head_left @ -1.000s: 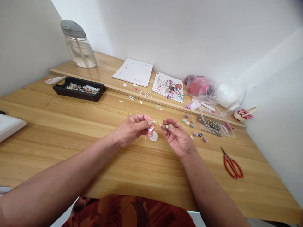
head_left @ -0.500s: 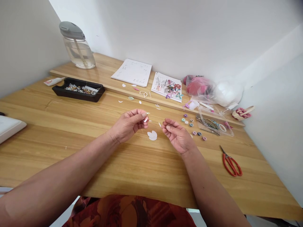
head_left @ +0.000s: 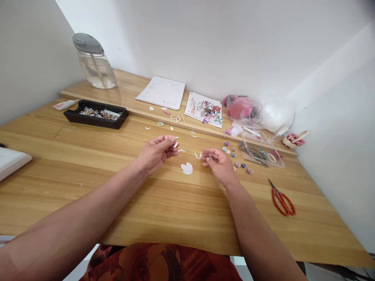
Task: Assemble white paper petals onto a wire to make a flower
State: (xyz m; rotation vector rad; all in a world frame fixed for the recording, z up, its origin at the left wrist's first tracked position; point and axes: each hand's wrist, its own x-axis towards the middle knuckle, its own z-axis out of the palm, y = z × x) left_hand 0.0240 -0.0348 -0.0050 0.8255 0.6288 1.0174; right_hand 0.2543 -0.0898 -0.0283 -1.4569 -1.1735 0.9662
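Observation:
My left hand (head_left: 159,154) is closed in a pinch on a small white paper petal (head_left: 175,144), held above the table. Facing it, my right hand (head_left: 218,164) has its thumb pressed to its curled fingers; whatever is between them is too small to make out. Two thin white paper slivers (head_left: 198,155) lie just left of the right fingertips. Below and between the hands sits a cluster of white paper petals (head_left: 186,168). Another narrow white strip (head_left: 182,150) shows by the left fingertips.
Red-handled scissors (head_left: 283,199) lie at the right. Several thread bobbins (head_left: 238,164) and a clear plastic box (head_left: 263,152) of tools are beyond my right hand. A black bead tray (head_left: 96,121), a water bottle (head_left: 96,64) and paper sheets (head_left: 162,92) stand farther back.
My hands have drifted slightly apart, the right one uncovering a second white sliver beside its fingertips. The left hand keeps its pinch on the petal. The whole view has shifted a little.

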